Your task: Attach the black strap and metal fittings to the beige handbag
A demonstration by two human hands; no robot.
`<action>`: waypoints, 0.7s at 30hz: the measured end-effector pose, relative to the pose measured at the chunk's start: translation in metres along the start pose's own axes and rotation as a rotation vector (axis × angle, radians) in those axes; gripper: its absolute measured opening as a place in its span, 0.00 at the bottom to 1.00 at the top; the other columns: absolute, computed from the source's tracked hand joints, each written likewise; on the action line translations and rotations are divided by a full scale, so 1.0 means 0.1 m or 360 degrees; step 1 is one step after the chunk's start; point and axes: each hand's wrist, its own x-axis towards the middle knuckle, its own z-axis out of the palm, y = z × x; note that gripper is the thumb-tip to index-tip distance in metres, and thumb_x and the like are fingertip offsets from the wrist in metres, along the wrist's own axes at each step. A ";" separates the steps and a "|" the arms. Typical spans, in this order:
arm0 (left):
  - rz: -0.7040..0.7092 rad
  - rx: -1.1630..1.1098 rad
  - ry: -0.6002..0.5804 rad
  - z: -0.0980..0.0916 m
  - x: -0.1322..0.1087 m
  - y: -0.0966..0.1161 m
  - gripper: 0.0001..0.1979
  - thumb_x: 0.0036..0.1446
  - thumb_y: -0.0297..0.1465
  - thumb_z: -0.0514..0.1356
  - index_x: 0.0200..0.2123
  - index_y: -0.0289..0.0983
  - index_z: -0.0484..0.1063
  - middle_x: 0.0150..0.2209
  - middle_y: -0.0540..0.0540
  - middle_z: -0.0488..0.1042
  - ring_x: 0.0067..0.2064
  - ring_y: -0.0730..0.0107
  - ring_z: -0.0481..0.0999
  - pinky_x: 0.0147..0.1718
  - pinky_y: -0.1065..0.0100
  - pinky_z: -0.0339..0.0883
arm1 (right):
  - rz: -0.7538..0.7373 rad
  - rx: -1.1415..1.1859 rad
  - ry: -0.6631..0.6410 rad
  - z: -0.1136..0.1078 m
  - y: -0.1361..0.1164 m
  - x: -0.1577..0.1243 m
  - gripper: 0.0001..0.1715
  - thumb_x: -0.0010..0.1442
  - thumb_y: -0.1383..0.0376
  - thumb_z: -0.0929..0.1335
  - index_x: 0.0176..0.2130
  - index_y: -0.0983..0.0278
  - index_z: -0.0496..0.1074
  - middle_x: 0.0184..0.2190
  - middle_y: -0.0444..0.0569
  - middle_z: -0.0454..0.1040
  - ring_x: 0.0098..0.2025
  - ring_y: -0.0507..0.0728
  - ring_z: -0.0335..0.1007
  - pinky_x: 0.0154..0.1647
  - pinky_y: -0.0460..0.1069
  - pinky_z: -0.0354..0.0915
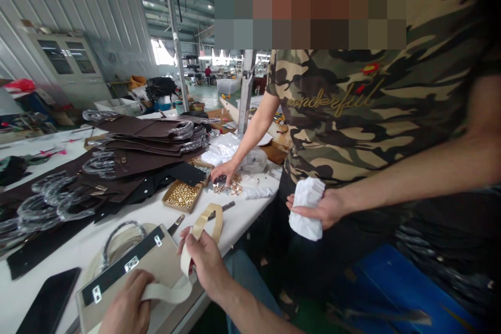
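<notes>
A cream strip (172, 292) runs between my two hands, with its far part curled in a loop above the right one. My left hand (129, 300) is closed on one end of it, over a beige handbag (156, 261). My right hand (205, 258) pinches the strip farther along, beside the bag's right edge. The bag has a black band with several metal fittings and a plastic-wrapped handle (105, 250), and lies at the table's near edge. Past the right hand are a thin dark tool (225, 210) and a small metal-ended piece (177, 223).
A co-worker in a camouflage shirt (332, 115) stands right, one hand (225, 171) over loose gold hardware, the other holding a white bundle (308, 209). A box of gold pieces (182, 195), stacked dark brown bag pieces (144, 135) and a black phone (49, 302) lie on the table.
</notes>
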 end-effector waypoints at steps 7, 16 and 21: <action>-0.0138 0.0328 0.0423 -0.30 -0.50 -0.12 0.18 0.61 0.23 0.54 0.50 0.42 0.77 0.53 0.41 0.82 0.53 0.48 0.83 0.54 0.54 0.72 | -0.0004 -0.0220 -0.0364 0.21 0.38 0.15 0.27 0.70 0.46 0.80 0.55 0.63 0.82 0.39 0.48 0.83 0.38 0.55 0.74 0.42 0.49 0.66; -0.0554 0.0581 0.0368 -0.43 -1.25 -0.43 0.17 0.68 0.29 0.55 0.56 0.40 0.78 0.62 0.36 0.78 0.63 0.41 0.78 0.60 0.45 0.70 | -0.0166 -0.0633 -0.0480 0.06 0.73 0.34 0.19 0.75 0.51 0.77 0.55 0.61 0.84 0.41 0.48 0.85 0.40 0.58 0.80 0.42 0.50 0.71; -0.0560 0.0615 0.0254 -0.46 -1.33 -0.19 0.40 0.71 0.54 0.59 0.81 0.51 0.55 0.82 0.36 0.59 0.77 0.25 0.64 0.69 0.25 0.63 | -0.0369 -0.0861 -0.0469 0.08 0.75 0.27 0.17 0.75 0.52 0.78 0.55 0.61 0.86 0.44 0.47 0.87 0.39 0.55 0.79 0.41 0.47 0.69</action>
